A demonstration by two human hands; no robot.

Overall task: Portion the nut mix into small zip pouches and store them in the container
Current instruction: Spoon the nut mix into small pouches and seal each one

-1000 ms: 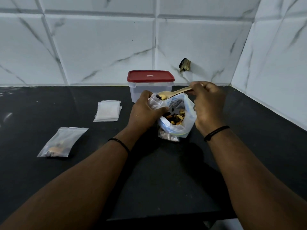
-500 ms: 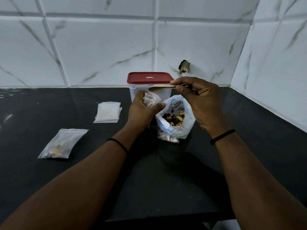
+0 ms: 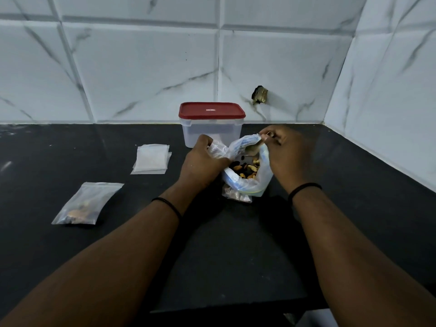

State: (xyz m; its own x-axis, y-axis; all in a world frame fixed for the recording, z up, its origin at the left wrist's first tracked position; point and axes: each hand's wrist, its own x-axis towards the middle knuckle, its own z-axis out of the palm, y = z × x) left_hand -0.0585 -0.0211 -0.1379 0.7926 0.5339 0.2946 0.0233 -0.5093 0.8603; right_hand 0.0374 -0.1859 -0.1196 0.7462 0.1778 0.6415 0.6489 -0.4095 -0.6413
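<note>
At lower left, a filled zip pouch (image 3: 87, 204) lies flat on the black counter (image 3: 236, 244); above it sits a stack of empty pouches (image 3: 151, 158). At centre, the left hand (image 3: 203, 165) grips a crinkly small pouch (image 3: 218, 149), likely keeping its mouth open for filling. Behind stands the red-lidded translucent container (image 3: 211, 123). The right hand (image 3: 286, 152) pinches a wooden spoon (image 3: 253, 147) dipping into the soft clear bag of nut mix (image 3: 247, 168).

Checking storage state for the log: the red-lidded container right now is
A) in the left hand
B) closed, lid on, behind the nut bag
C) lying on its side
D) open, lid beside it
B: the red lid sits flat on the container, which stands upright at the wall behind the nut mix bag, with neither hand holding it.
</note>
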